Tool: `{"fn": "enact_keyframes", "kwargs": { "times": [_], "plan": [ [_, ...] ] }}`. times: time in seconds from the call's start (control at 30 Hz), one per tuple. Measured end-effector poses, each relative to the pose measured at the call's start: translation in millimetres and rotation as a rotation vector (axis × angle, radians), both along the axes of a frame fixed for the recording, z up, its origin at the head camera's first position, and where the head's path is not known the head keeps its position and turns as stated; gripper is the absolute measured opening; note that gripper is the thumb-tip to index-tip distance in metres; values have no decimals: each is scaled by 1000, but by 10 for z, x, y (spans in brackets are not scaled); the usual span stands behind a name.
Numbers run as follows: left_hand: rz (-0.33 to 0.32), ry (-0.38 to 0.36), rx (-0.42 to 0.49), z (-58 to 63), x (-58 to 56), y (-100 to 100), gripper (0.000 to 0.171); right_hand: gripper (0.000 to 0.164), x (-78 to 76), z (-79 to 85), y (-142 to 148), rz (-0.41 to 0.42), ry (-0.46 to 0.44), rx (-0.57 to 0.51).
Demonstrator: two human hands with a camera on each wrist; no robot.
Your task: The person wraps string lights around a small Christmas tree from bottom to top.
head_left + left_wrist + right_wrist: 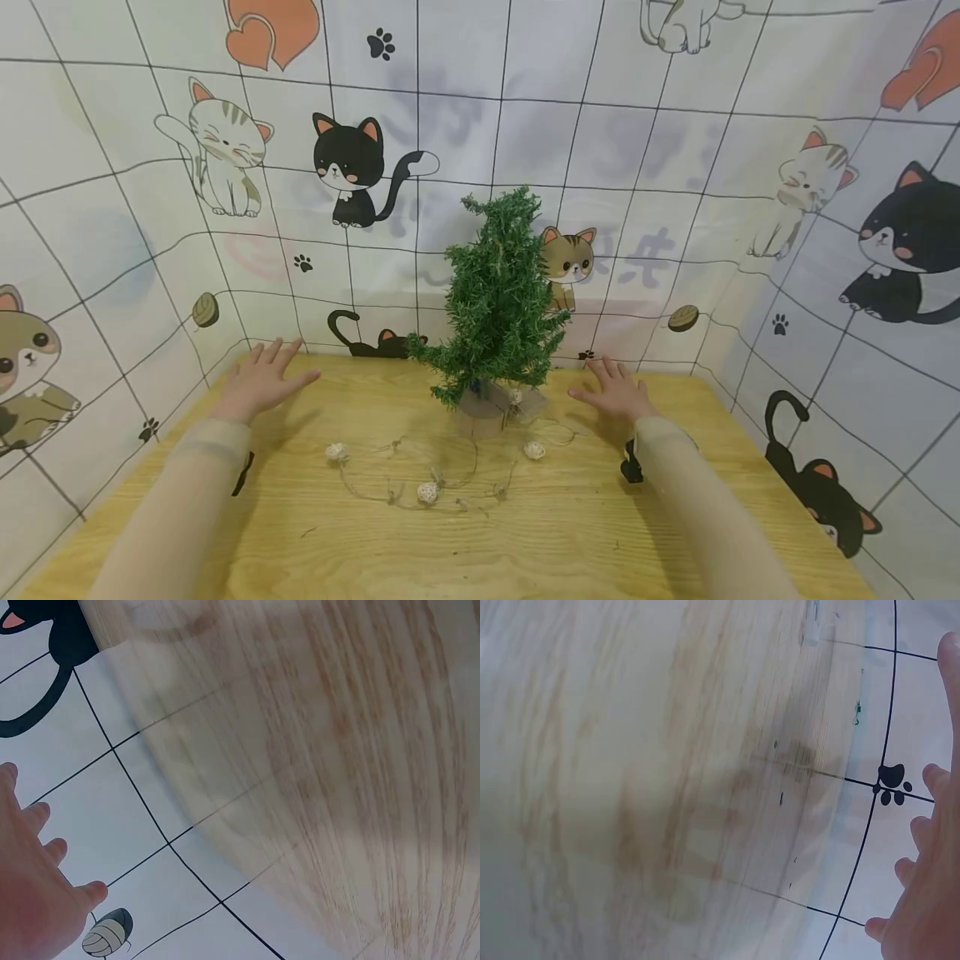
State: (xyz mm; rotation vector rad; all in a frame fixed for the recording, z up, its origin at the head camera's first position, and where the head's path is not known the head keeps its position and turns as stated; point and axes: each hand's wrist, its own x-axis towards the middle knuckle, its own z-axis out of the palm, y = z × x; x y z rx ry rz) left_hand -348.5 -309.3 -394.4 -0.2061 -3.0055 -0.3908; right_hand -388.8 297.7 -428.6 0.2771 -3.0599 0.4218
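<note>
Small tree [501,300] stands upright on the table [570,533], toward its back edge, near centre. String of ornaments [427,479] lies looped on the table just in front of the tree's base. Left hand [258,379] left of tree, right hand [617,390] right of it. Printed backdrop [112,208] behind and on both sides.

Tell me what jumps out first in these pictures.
A small green tree stands upright at the back middle of the wooden table, its base wrapped in burlap. In front of it lies a loose string of little white balls. The left hand and right hand are spread on either side of the tree, holding nothing, before a cartoon-cat backdrop.
</note>
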Motion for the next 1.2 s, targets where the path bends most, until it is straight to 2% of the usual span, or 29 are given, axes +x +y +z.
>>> {"fn": "enact_keyframes", "kwargs": {
  "times": [0.47,0.7,0.93,1.07,1.2],
  "plan": [
    [-6,15,-18,5,-51,-13,92,100,30,-76,77,1,43,6],
    [-11,8,-24,48,-87,43,94,100,84,-86,101,-34,41,-27],
    [-11,5,-21,67,-178,57,95,100,135,-24,70,-28,20,-14],
    [-17,3,-29,101,-182,77,96,101,120,-9,23,-13,20,-12],
    [-53,-21,-48,91,-136,123,93,96,161,67,-113,26,8,-60]
  ]
}}
